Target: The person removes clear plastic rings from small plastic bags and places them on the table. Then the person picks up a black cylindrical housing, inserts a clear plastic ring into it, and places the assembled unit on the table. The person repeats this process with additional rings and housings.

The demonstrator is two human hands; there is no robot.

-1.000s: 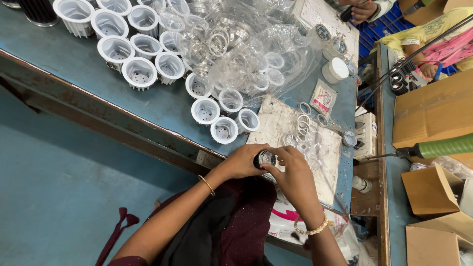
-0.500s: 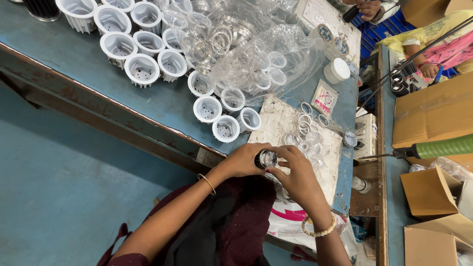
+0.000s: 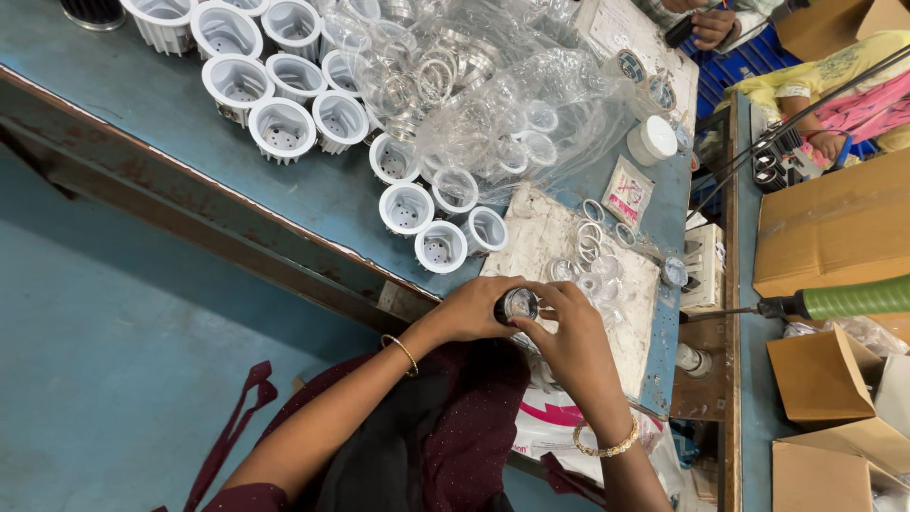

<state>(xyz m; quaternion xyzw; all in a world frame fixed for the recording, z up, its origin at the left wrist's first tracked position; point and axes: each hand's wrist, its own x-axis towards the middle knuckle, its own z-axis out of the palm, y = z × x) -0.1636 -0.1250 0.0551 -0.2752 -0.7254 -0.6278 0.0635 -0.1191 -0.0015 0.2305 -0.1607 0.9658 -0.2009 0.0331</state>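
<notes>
Centrally, the blue bench [image 3: 142,104] runs from upper left to lower right. A clear plastic bag [image 3: 512,104] of rings lies at upper centre, with white housings [image 3: 284,128] grouped to its left. A white board [image 3: 559,237] sits right of centre. At lower centre, the left hand [image 3: 474,308] grips a small dark lamp part [image 3: 517,305] from the left; the right hand [image 3: 573,337] closes its fingers on the same part from the right.

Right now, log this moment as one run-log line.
left hand: grips small round dark part with shiny face | right hand: fingers on same part | place: over white board | nearby: white ribbed cups
</notes>
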